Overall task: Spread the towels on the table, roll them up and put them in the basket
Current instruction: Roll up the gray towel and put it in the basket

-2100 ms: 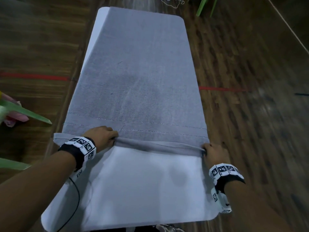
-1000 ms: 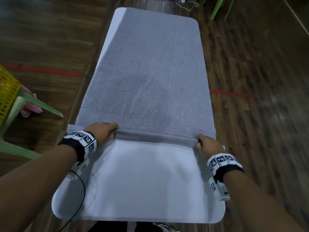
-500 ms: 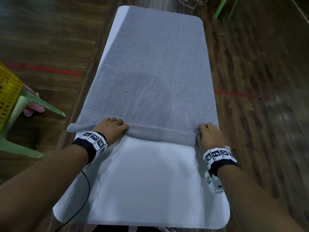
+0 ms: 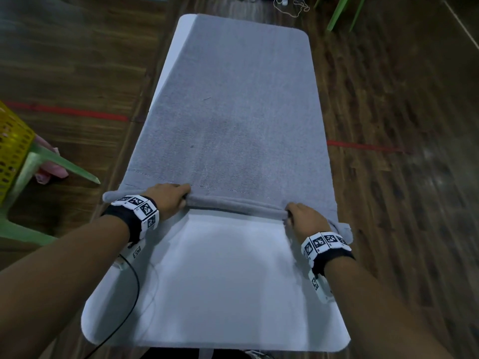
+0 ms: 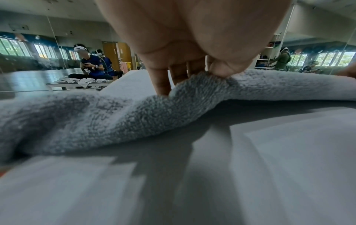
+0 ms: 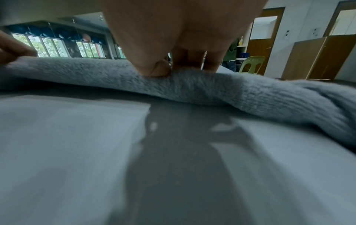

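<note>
The head view is dim, with a cool cast; the brightest patch is the bare white table (image 4: 220,268) top, which shows soft glare and faint shadows of the arms. The wooden floor (image 4: 404,177) right of the table smears with motion blur, and straight lines bow toward the frame edges. In both wrist views daylight comes from the windows (image 5: 44,51) behind the table; the table surface nearest the lens is blurred and out of focus, crossed by a dark shadow (image 6: 183,159) under each hand, while the grey towel (image 5: 134,118) pile looks fairly sharp.
</note>
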